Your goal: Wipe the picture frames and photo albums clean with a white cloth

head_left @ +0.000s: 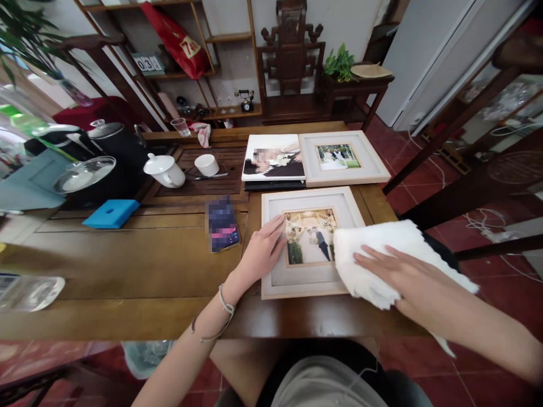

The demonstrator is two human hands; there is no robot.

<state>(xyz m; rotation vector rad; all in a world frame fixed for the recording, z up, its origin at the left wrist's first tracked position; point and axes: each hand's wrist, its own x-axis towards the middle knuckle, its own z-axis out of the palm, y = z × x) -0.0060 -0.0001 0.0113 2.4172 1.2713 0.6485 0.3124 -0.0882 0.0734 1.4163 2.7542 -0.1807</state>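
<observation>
In front of me, a pale wooden picture frame [314, 282] lies face up near the table's edge, with a photo [309, 237] of a couple in its middle. My left hand [265, 249] rests flat on the frame's left side, its fingers stretched toward the photo and holding nothing. On the right side, my right hand [390, 271] holds a white cloth [377, 237] under its fingers against the frame. The cloth covers the frame's right part and hangs past the table edge. A phone [223, 226] with a lit screen lies left of the frame.
Behind lie a second framed photo [373, 164] and a photo panel [274, 161] on a dark item. A lidded white cup [164, 169], a small white cup [207, 165], a dark kettle [112, 144] and a blue block [111, 213] stand left. A dark chair [487, 164] is at right.
</observation>
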